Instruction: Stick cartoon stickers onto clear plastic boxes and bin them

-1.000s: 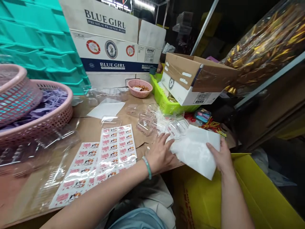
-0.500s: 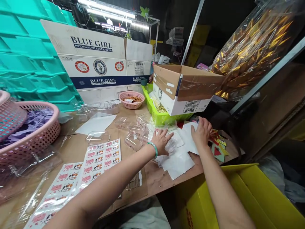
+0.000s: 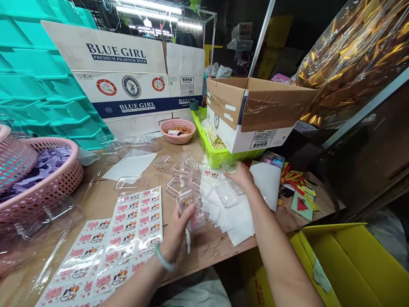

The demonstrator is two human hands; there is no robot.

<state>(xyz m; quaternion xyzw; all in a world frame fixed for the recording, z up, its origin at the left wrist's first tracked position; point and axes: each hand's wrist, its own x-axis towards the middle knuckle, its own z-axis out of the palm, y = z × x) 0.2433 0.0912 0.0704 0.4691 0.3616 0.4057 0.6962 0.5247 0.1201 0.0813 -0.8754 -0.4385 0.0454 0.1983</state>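
Note:
My left hand (image 3: 179, 226), with a pale green bangle at the wrist, is closed around a small clear plastic box (image 3: 188, 197); its contents are hard to make out. My right hand (image 3: 242, 175) is curled over another clear plastic box (image 3: 232, 168) by the green basket, partly blurred. Between the hands, a clear plastic box (image 3: 225, 194) lies on white paper sheets (image 3: 241, 226). Several empty clear boxes (image 3: 164, 163) are scattered left of it. Sheets of cat stickers (image 3: 129, 228) lie flat to the left of my left hand.
A lime-green basket (image 3: 217, 158) supports an open carton (image 3: 223, 128). Behind stands a Blue Girl carton (image 3: 134, 81) and a small pink basket (image 3: 177, 131). A large pink basket (image 3: 75, 164) is at left. Red and yellow ribbons (image 3: 292, 181) lie right; a yellow bin (image 3: 361, 260) stands below.
My left hand has moved left and toward me, now with a clear plastic box in it. My right hand has shifted left from the white paper to the clear plastic by the green basket.

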